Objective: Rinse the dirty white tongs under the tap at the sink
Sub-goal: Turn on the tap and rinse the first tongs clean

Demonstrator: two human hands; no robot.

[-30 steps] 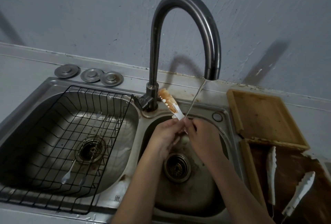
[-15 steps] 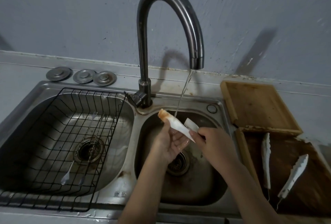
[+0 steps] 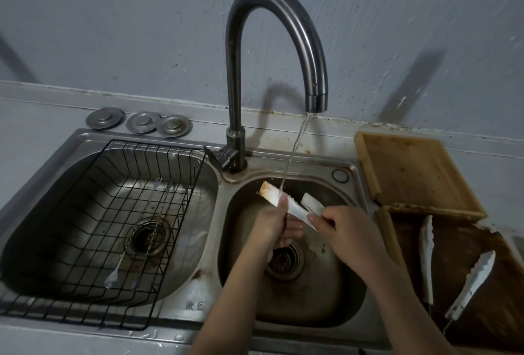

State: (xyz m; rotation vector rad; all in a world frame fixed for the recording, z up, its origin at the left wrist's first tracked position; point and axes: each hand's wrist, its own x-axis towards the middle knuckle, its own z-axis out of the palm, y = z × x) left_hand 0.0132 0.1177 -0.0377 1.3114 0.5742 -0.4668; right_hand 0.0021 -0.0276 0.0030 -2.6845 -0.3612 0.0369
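Both hands work over the right basin point(image 3: 334, 292) of the double sink, inside its rim, drain point(image 3: 283, 262) right below. Bare steel lies around them; wooden board point(image 3: 416, 173) crowds the right edge, tap point(image 3: 283, 42) base sits behind. White tongs point(image 3: 286, 203) are held above the basin, long axis slanting, stained tip pointing up-left toward the tap base, other end down-right. Water stream point(image 3: 295, 153) lands on the near-tip section. Left hand point(image 3: 276, 222) is wrapped shut around the middle of the tongs; right hand point(image 3: 343, 229) pinches the lower end. Wire rack point(image 3: 93, 241) fills the left basin. Another tongs pair point(image 3: 453, 266) lies on the tray at right.
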